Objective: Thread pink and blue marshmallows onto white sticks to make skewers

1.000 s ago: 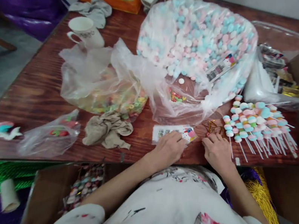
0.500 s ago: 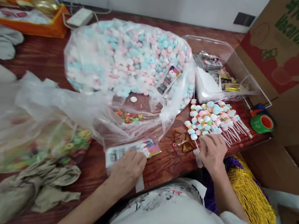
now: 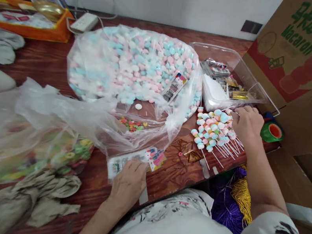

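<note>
Pastel-beaded, white-sticked skewers (image 3: 212,128) piled on our red-brown wooden bench (image 3: 173,180)
Our left hand (image 3: 129,180) lies on a white printed plastic packet (image 3: 144,156) left of the skewers, our right hand (image 3: 247,123) over their right side; whether either grips, we cannot tell.

I see the table (image 3: 172,177) as reddish-brown, grained wood under a glossy coat that throws back light. The big bag (image 3: 80,50) reads to me as thin, see-through, crinkled plastic; the printed packet (image 3: 154,160) looks like slick plastic film. On my feed the candy skewers (image 3: 213,129) show matt, powdery-looking pieces on smooth white sticks. I make out stiff, shiny clear plastic in the bin (image 3: 214,51), matt brown cardboard in the box (image 3: 301,73), limp wrinkled cloth in the rag (image 3: 32,196), and silky cords in the fringe (image 3: 228,205).
</note>
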Demonstrator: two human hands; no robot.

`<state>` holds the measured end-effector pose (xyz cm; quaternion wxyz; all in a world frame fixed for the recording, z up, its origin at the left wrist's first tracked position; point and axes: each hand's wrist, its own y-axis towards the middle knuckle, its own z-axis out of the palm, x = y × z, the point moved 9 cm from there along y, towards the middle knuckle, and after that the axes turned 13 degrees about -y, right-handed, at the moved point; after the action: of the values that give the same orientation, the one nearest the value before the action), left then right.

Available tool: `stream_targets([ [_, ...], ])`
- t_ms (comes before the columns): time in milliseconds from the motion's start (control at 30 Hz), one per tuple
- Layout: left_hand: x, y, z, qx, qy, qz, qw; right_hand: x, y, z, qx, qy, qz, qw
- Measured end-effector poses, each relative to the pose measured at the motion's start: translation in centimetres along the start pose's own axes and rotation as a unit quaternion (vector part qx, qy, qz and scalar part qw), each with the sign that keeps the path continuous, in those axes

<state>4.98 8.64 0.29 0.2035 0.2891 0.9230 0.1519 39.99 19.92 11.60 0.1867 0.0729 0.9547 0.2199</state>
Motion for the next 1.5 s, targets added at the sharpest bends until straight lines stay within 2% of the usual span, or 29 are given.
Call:
stream_targets([
  [100, 0.8, -0.2, -0.9, -0.025, -0.059, -0.012, 0.998, 0.7, 1.5, 1.7, 0.094, -0.024, -0.007, 0.995],
  [167, 0.7, -0.8, -1.8, -0.05, -0.131, -0.003, 0.99, 1.1, 1.2, 1.6, 0.12, -0.027, -0.018, 0.992],
  [200, 0.4, -1.1, -2.4, -0.067, -0.173, 0.002, 0.983, 1.4, 0.8, 1.0, 0.11, -0.029, -0.023, 0.993],
  [267, -0.3, -1.3, -3.1, -0.092, -0.253, 0.0, 0.963, 1.8, -0.3, -1.5, 0.028, -0.031, -0.027, 0.999],
  [300, -0.9, -1.2, -2.9, -0.089, -0.283, -0.005, 0.955, 2.3, -1.0, -2.7, -0.015, -0.018, -0.037, 0.999],
  [367, -2.4, -0.5, -1.8, -0.044, -0.315, -0.007, 0.948, 3.8, -2.9, -4.3, -0.065, 0.053, -0.083, 0.993],
  [467, -4.7, 0.3, 0.1, 0.029, -0.304, 0.026, 0.952, 6.4, -6.1, -4.5, -0.066, 0.131, -0.143, 0.979],
  [500, -4.8, 0.3, 0.2, 0.03, -0.293, 0.035, 0.955, 7.2, -7.2, -4.2, -0.057, 0.149, -0.154, 0.975],
  [567, -3.7, 0.1, -0.4, 0.0, -0.267, 0.028, 0.963, 8.3, -9.6, -3.9, -0.046, 0.194, -0.163, 0.966],
  [633, -1.8, -0.3, -0.9, -0.012, -0.228, -0.003, 0.974, 9.8, -12.3, -4.4, -0.05, 0.262, -0.176, 0.947],
  [667, -1.1, -0.5, -0.7, 0.004, -0.201, -0.014, 0.979, 11.1, -13.9, -5.0, -0.051, 0.296, -0.203, 0.932],
  [733, -0.4, -0.9, -0.2, 0.051, -0.143, -0.021, 0.988, 15.2, -17.3, -6.4, -0.041, 0.338, -0.315, 0.886],
  [833, -0.7, -1.1, 0.7, 0.096, -0.07, -0.018, 0.993, 21.9, -21.8, -6.7, 0.022, 0.323, -0.49, 0.81],
  [900, -1.0, -1.2, 1.2, 0.106, -0.029, -0.013, 0.994, 24.1, -22.4, -5.9, 0.026, 0.314, -0.525, 0.791],
  [933, -1.1, -1.3, 1.5, 0.107, -0.009, -0.005, 0.994, 24.5, -22.0, -5.1, 0.028, 0.303, -0.519, 0.799],
  [1000, -1.3, -1.3, 1.7, 0.096, 0.025, 0.019, 0.995, 23.8, -20.2, -3.5, 0.025, 0.272, -0.478, 0.835],
  [1100, -1.2, -1.3, 1.6, 0.052, 0.05, 0.059, 0.996, 19.9, -16.9, -2.8, -0.016, 0.238, -0.392, 0.888],
  [1167, -0.8, -1.2, 1.4, 0.025, 0.047, 0.069, 0.996, 16.0, -14.4, -3.4, -0.068, 0.232, -0.314, 0.918],
  [1267, 0.3, -1.1, 0.6, -0.023, 0.01, 0.06, 0.998, 8.6, -10.5, -4.1, -0.132, 0.204, -0.155, 0.957],
  [1333, 0.9, -1.3, -0.1, -0.056, -0.015, 0.058, 0.997, 4.3, -8.1, -3.7, -0.121, 0.19, -0.071, 0.972],
  [1367, 1.0, -1.3, -0.4, -0.063, -0.019, 0.058, 0.996, 3.1, -7.2, -3.6, -0.108, 0.189, -0.058, 0.974],
  [1433, 1.0, -1.4, -0.4, -0.051, -0.008, 0.055, 0.997, 2.6, -6.1, -3.6, -0.087, 0.174, -0.072, 0.978],
  [1500, 0.8, -1.4, -0.2, -0.022, 0.004, 0.042, 0.999, 4.8, -6.2, -3.9, -0.061, 0.162, -0.127, 0.977],
])
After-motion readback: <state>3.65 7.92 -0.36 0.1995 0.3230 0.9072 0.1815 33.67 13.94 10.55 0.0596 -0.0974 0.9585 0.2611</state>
